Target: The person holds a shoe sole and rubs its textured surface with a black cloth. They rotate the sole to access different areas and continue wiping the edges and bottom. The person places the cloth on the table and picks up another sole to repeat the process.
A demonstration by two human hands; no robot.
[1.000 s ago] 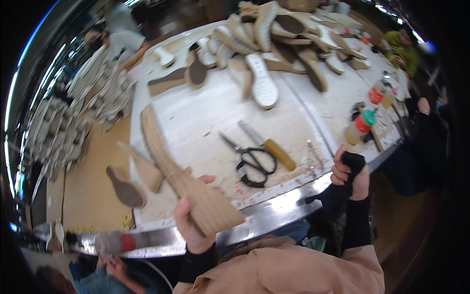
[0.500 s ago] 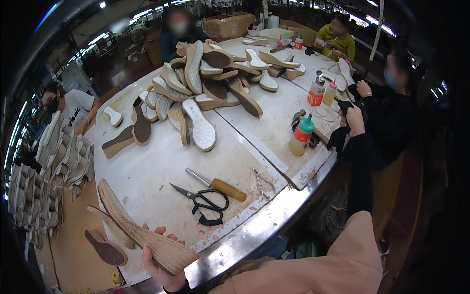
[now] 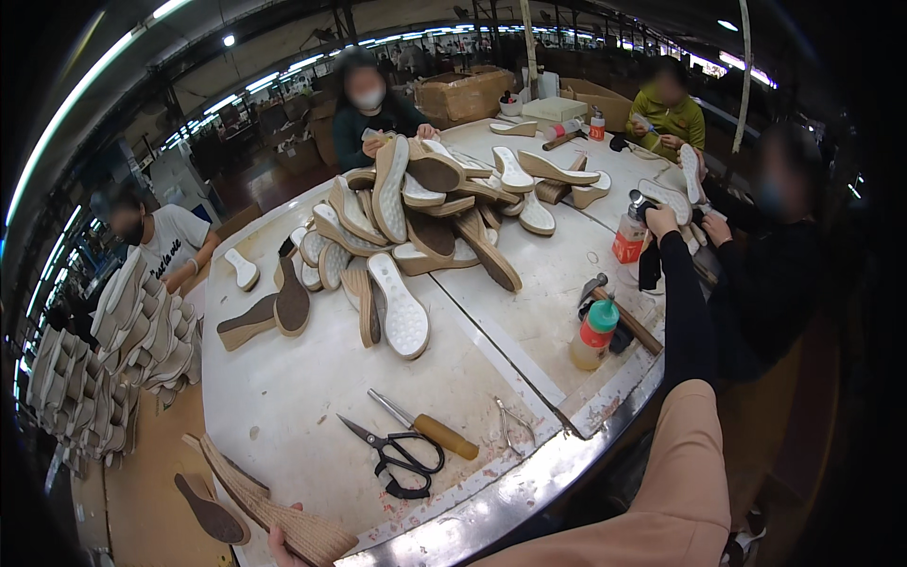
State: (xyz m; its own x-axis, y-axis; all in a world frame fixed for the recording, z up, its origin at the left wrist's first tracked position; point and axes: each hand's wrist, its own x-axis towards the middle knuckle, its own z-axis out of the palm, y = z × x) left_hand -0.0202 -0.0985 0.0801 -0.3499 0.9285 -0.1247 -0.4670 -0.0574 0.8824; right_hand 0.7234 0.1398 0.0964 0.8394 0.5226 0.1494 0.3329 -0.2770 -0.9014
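Wedge sole (image 3: 316,537) is in the left hand (image 3: 284,546), nearer the person than the scissors (image 3: 402,463) and to their left; the hand, partly cut off, holds its thick end. Well beyond the scissors, to their right, the right hand (image 3: 663,223) is at the silver-topped bottle (image 3: 627,244), black cloth (image 3: 650,266) hanging below; I cannot tell whether the fingers grip the top. Just right of the scissors lies a wooden-handled tool (image 3: 446,437); beyond the scissors, piled soles (image 3: 435,203).
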